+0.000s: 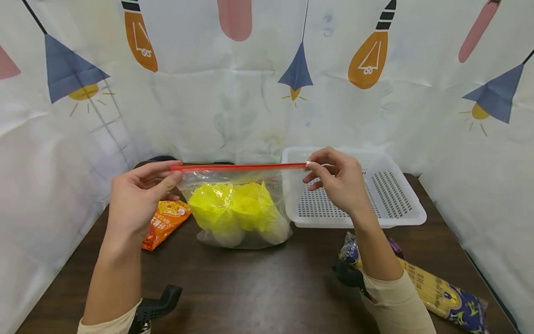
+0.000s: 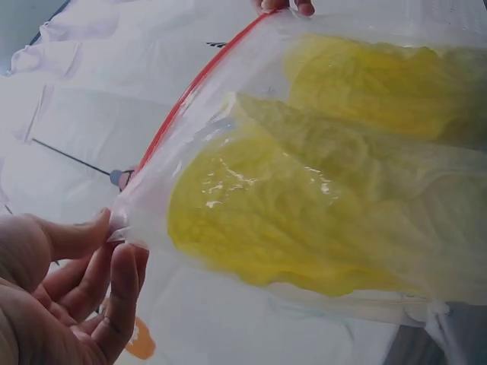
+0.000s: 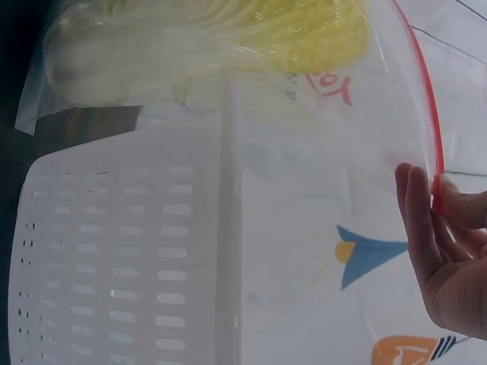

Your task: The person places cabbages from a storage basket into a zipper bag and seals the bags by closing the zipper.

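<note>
A clear zip bag (image 1: 273, 185) with a red zip strip (image 1: 238, 167) hangs upright over the table, its strip stretched nearly level. Inside are two heads of napa cabbage (image 1: 233, 213), yellow leaves toward the top and white stalks below. My left hand (image 1: 139, 195) pinches the left top corner between thumb and fingers; the left wrist view shows the plastic (image 2: 125, 228) at those fingertips. At the right end of the strip my right hand (image 1: 335, 178) pinches the red edge, thumb against index finger. In the right wrist view, the strip (image 3: 426, 91) runs up from that hand (image 3: 449, 251).
Behind the right hand stands a white perforated basket (image 1: 392, 190). An orange snack packet (image 1: 167, 222) lies left of the bag, partly behind the left hand. A yellow and blue noodle packet (image 1: 442, 287) lies at the right under the right forearm. A printed curtain (image 1: 250, 116) backs the table.
</note>
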A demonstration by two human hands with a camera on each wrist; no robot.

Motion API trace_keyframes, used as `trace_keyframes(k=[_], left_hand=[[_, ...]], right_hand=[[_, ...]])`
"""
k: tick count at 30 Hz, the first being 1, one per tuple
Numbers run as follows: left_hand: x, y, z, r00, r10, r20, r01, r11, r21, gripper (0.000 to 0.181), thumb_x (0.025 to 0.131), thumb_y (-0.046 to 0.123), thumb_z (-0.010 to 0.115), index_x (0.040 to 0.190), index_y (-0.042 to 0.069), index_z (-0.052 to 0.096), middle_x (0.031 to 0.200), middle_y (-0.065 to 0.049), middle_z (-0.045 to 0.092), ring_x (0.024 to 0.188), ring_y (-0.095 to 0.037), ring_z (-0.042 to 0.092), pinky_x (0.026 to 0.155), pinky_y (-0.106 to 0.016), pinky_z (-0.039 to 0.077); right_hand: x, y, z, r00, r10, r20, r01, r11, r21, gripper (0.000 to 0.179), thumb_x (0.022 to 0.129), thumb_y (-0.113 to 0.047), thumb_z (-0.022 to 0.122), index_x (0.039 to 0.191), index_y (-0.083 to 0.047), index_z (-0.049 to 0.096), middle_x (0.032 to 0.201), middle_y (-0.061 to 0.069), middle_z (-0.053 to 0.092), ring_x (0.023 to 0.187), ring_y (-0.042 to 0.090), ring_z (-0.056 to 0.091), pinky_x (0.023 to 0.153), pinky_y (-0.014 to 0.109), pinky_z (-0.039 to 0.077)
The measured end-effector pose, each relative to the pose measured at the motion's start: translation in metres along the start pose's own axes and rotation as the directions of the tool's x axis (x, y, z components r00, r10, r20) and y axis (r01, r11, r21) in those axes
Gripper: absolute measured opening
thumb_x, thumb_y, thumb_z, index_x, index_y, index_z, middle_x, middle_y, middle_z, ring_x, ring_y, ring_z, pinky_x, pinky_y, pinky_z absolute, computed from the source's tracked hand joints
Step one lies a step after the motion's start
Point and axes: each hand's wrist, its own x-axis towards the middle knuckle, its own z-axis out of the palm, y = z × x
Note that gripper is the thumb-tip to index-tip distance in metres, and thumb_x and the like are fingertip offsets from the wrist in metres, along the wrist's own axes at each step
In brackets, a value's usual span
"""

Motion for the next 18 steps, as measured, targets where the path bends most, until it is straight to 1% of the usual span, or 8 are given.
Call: trace_keyframes(k=[3,5,8,11,13,15,16,18], left_hand=[[0.007,0.004,-0.003,0.997,-0.071,-0.018,0.071,0.997,0.026,0.029,0.087,0.019,0.084,0.111,0.003,0.079,0.088,0.004,0.079,0.065,-0.016,0.072,0.06,-0.028,0.061],[0.014,0.009,-0.004,0.996,-0.088,-0.027,0.088,0.996,0.012,0.024,0.086,0.018,0.085,0.105,0.004,0.08,0.086,0.004,0.079,0.063,-0.017,0.072,0.059,-0.027,0.061],[0.026,0.015,-0.004,0.996,-0.079,-0.044,0.077,0.996,-0.044,0.019,0.086,0.01,0.084,0.102,0.001,0.079,0.084,0.003,0.078,0.059,-0.018,0.071,0.058,-0.028,0.061],[0.039,0.018,-0.001,0.995,-0.055,-0.082,0.049,0.996,-0.069,0.016,0.086,0.005,0.082,0.1,-0.001,0.079,0.082,0.001,0.078,0.059,-0.018,0.073,0.06,-0.03,0.062],[0.05,0.017,0.004,0.992,0.003,-0.129,-0.015,0.995,-0.094,0.015,0.086,0.003,0.082,0.099,-0.003,0.079,0.081,-0.001,0.077,0.061,-0.018,0.074,0.062,-0.03,0.062],[0.06,0.014,0.008,0.98,0.093,-0.176,-0.117,0.984,-0.131,0.013,0.085,0.001,0.082,0.097,-0.004,0.079,0.082,-0.005,0.076,0.065,-0.018,0.075,0.065,-0.028,0.062],[0.065,0.012,0.01,0.969,0.148,-0.197,-0.179,0.973,-0.148,0.014,0.085,0.001,0.082,0.096,-0.006,0.078,0.083,-0.007,0.075,0.067,-0.018,0.075,0.068,-0.027,0.062],[0.074,0.004,0.013,0.938,0.272,-0.213,-0.306,0.94,-0.149,0.014,0.086,0.0,0.081,0.096,-0.009,0.076,0.086,-0.01,0.074,0.075,-0.021,0.074,0.074,-0.026,0.063]], right_hand=[[0.009,-0.002,0.0,0.999,0.031,0.012,-0.031,1.0,-0.003,0.01,0.1,-0.011,0.07,0.106,-0.004,0.071,0.1,0.02,0.073,0.076,0.039,0.076,0.063,0.04,0.064],[0.017,-0.006,0.001,0.998,0.054,0.018,-0.054,0.999,-0.006,0.011,0.1,-0.012,0.07,0.106,-0.003,0.071,0.1,0.021,0.072,0.075,0.036,0.076,0.064,0.04,0.064],[0.032,-0.01,0.001,0.996,0.085,0.029,-0.085,0.996,-0.008,0.011,0.1,-0.011,0.069,0.107,-0.002,0.071,0.1,0.024,0.072,0.075,0.032,0.077,0.063,0.041,0.064],[0.047,-0.012,0.004,0.994,0.101,0.029,-0.101,0.995,-0.005,0.011,0.1,-0.01,0.069,0.106,-0.001,0.07,0.1,0.024,0.071,0.074,0.029,0.077,0.065,0.04,0.065],[0.058,-0.011,0.007,0.996,0.084,0.021,-0.084,0.997,-0.001,0.01,0.1,-0.008,0.068,0.106,0.0,0.07,0.099,0.022,0.071,0.077,0.027,0.077,0.069,0.038,0.065],[0.068,-0.009,0.012,0.999,0.044,0.002,-0.044,0.999,0.026,0.008,0.099,-0.005,0.069,0.105,0.001,0.069,0.099,0.022,0.07,0.081,0.027,0.077,0.076,0.035,0.065],[0.072,-0.008,0.014,1.0,0.019,-0.013,-0.018,0.999,0.04,0.007,0.099,-0.003,0.069,0.104,0.001,0.069,0.1,0.02,0.069,0.085,0.027,0.077,0.08,0.035,0.064],[0.077,-0.004,0.019,0.998,-0.042,-0.044,0.044,0.998,0.055,0.006,0.098,0.0,0.069,0.103,0.003,0.068,0.101,0.02,0.068,0.091,0.03,0.076,0.087,0.034,0.063]])
